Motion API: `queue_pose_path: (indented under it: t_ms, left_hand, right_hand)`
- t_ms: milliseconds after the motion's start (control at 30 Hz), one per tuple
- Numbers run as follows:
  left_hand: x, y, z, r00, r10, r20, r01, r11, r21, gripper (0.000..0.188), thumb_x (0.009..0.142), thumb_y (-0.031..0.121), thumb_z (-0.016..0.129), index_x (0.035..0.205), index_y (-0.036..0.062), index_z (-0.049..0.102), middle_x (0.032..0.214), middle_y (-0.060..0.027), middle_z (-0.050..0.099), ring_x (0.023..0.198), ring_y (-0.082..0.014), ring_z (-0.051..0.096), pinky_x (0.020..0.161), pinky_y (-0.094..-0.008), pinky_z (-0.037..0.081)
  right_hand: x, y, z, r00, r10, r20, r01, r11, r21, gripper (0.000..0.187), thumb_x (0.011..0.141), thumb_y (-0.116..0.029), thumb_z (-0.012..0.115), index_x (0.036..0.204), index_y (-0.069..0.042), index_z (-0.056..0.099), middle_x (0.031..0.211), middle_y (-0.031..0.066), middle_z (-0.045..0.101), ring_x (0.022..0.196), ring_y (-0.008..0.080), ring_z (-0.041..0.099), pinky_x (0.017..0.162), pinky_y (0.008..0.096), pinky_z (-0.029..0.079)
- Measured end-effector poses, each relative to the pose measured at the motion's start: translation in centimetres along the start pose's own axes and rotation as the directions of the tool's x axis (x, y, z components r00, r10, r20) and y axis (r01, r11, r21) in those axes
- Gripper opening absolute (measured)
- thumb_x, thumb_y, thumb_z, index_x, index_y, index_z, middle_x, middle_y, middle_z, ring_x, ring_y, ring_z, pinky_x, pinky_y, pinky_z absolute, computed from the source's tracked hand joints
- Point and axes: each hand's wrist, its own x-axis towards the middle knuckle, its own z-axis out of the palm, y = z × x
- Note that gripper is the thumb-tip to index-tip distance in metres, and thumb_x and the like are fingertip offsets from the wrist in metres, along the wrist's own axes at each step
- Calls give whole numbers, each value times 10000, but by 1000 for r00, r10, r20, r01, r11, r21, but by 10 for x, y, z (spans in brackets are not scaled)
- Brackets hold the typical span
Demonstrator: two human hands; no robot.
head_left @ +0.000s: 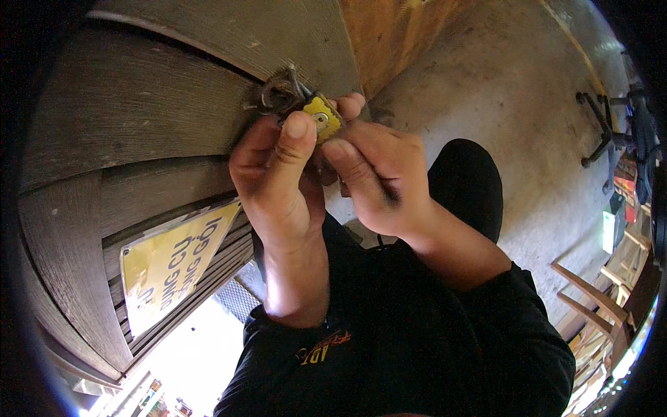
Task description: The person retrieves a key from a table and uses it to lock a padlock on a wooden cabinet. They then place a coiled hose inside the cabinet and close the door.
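Both hands are raised at a dark wooden panelled surface (160,104), working about one small item, a yellow padlock (322,118). The padlock sits between the hands, just beside a dark metal fitting (281,90) on the panelling, and its face with a round metal keyhole is turned up to view. It cannot be determined whether the shackle is engaged with the fitting, as the join is obscured.

Left hand (274,181): fingers gripping the padlock, thumb upright against the near side of its face. Right hand (389,174): fingers curled closed in a pinch, thumb tip at the padlock's lower corner (whether anything is held between them cannot be told, the contact being hidden). One further fingertip shows beyond the padlock's far edge; its owner hand is unclear.

Surroundings: a yellow sign (184,267) with dark lettering is fixed to the panelling, below and to the left of the hands. A lighter brown wooden panel (389,42) stands beyond the fitting. A stained grey floor (479,97) extends to the right, carrying a black metal-legged stand (601,128); wooden furniture (590,299) is noted at the far right edge.
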Motion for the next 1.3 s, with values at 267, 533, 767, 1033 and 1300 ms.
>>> queue_pose_path:
  t_ms: [267,533,767,1033,1300]
  left_hand:
    - [0,-1,-7,996,-74,44,70,994,85,404,992,274,559,1105,-108,625,1101,-316,667,1054,-375,668,907,-470,544]
    - [-12,-4,-1,993,-113,16,114,989,-91,378,991,249,595,1106,-107,650,1100,-310,676,598,-161,630,467,-245,497]
    - [-15,-9,14,991,9,-136,-25,993,-117,307,1002,195,583,1079,-92,659,1078,-274,693,547,-140,612,416,-210,466]
    - [-20,2,13,984,-143,-107,127,981,-147,317,1015,214,551,1020,-84,659,972,-240,708,412,-126,546,328,-226,412]
    - [-14,17,16,970,-233,-61,206,934,-293,344,1024,212,514,987,-110,629,821,-230,696,401,-191,581,327,-261,441]
  right_hand:
    - [-1,5,-1,995,104,1,-103,978,184,226,965,-119,598,771,-2,606,626,143,566,536,277,590,510,370,458]
    - [4,-11,-7,943,301,142,-332,880,340,288,1030,-187,539,834,0,636,636,34,603,501,115,566,453,256,433]
    - [9,-12,-18,819,380,430,-573,528,626,377,1042,-298,528,877,23,637,677,58,618,494,132,574,436,258,438]
    - [5,-30,-7,882,410,231,-470,795,384,340,1059,-248,490,837,-12,592,601,-1,550,454,60,481,399,234,330]
    - [6,-54,-7,866,451,214,-498,757,423,367,1053,-249,505,772,-34,605,596,-14,534,443,45,450,405,222,316]
